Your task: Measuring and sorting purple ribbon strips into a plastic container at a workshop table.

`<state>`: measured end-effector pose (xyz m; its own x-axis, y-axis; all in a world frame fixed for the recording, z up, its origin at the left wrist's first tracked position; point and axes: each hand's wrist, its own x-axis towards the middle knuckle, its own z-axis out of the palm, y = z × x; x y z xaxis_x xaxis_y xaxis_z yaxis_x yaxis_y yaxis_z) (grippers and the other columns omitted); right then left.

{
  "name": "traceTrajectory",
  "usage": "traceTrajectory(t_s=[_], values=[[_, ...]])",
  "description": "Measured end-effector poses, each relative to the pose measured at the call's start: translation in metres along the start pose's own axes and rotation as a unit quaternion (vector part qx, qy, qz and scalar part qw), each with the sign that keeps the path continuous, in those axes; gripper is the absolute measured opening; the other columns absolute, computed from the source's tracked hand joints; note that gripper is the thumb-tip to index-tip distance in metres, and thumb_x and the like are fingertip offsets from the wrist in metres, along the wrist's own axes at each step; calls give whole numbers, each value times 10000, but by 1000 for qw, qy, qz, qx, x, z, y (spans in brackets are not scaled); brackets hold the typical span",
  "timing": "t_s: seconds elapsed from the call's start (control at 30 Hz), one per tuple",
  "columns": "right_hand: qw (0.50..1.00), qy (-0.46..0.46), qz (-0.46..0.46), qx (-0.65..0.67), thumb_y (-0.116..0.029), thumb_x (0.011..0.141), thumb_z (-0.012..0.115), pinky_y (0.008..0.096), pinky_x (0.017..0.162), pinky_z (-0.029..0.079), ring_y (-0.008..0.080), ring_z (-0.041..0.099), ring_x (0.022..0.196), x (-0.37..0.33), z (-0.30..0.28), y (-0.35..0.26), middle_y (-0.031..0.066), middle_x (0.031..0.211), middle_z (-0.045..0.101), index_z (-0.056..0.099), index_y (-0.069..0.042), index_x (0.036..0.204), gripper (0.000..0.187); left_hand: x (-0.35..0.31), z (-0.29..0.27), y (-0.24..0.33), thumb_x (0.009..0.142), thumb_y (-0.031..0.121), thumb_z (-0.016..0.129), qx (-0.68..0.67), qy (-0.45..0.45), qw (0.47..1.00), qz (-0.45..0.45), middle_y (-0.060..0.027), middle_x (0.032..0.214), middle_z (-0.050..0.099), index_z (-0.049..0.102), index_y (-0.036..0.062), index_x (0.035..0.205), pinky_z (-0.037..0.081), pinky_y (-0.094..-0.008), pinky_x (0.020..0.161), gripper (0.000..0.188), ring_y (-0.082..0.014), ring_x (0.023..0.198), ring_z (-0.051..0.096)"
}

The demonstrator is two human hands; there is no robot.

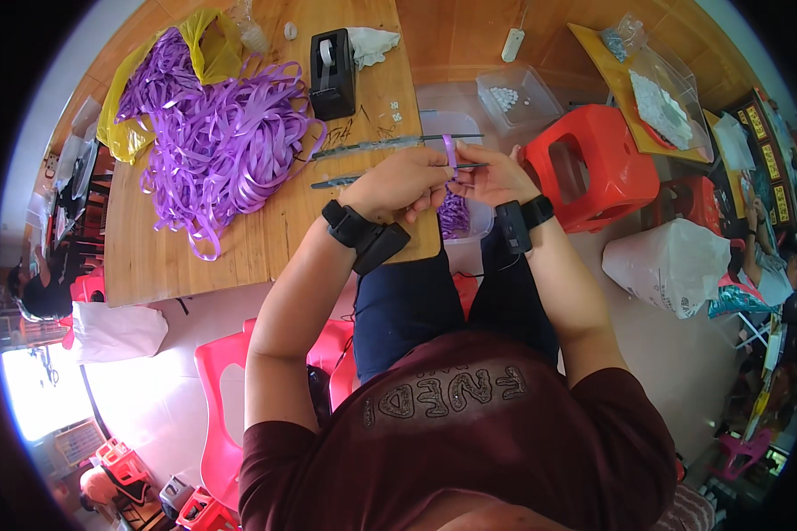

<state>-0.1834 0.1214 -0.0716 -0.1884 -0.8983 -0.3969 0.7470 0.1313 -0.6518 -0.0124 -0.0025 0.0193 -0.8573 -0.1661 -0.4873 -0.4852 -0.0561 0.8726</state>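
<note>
Two thin dark rods (pixel 372 146), fixed to the wooden table with tape, stick out past its right edge. A narrow purple ribbon (pixel 449 152) stands around them near their outer ends. My left hand (pixel 407 181) is closed, its fingertips pinching the ribbon from the left. From the right, my right hand (pixel 498 180) meets it with thumb and fingers closed on the same ribbon; the exact grip is partly hidden. Under both hands a clear plastic tub (pixel 478 217) holds many small purple ribbon pieces (pixel 454 215). A large heap of loose purple ribbon (pixel 217 150) lies on the table.
A yellow plastic bag (pixel 212 44) lies by the heap. Behind the rods stands a black tape dispenser (pixel 332 84) beside a crumpled white tissue (pixel 372 46). To the right are a red stool (pixel 598 168), a clear box with white pieces (pixel 540 97) and a white sack (pixel 669 265).
</note>
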Motion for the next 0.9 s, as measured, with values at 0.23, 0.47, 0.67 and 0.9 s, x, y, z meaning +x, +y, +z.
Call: traceTrajectory(t_s=[0.23, 0.47, 0.67, 0.9], values=[[960, -234, 67, 138, -333, 1016, 536, 394, 851, 532, 231, 655, 915, 43, -23, 54, 110, 1035, 681, 586, -55, 1187, 330, 6, -1, -6, 988, 228, 547, -14, -12, 1000, 18, 13, 643, 550, 601, 47, 966, 335, -211, 359, 191, -49, 409, 436], [973, -137, -6, 186, -377, 1022, 504, 438, 853, 538, 312, 682, 905, 41, -12, 48, 145, 1034, 684, 583, -46, 1207, 387, 1, 2, 2, 993, 237, 540, -15, 5, 1000, 0, 11, 638, 545, 607, 34, 981, 330, -207, 355, 215, -46, 418, 437], [877, -425, -18, 223, -320, 1001, 552, 491, 832, 553, 364, 633, 1053, 44, -1, 43, 185, 1099, 665, 596, -32, 1214, 361, -1, -5, -10, 988, 251, 537, 21, 16, 997, 68, -28, 699, 622, 617, 47, 1123, 408, -234, 413, 258, -86, 472, 521], [937, -215, -151, 228, -265, 934, 676, 291, 786, 398, 119, 463, 765, -6, -70, 9, -17, 791, 472, 573, -132, 933, 168, -100, -16, -42, 943, 206, 599, 226, 283, 904, 228, -61, 752, 701, 676, 35, 1140, 512, -320, 579, 272, -158, 625, 640]])
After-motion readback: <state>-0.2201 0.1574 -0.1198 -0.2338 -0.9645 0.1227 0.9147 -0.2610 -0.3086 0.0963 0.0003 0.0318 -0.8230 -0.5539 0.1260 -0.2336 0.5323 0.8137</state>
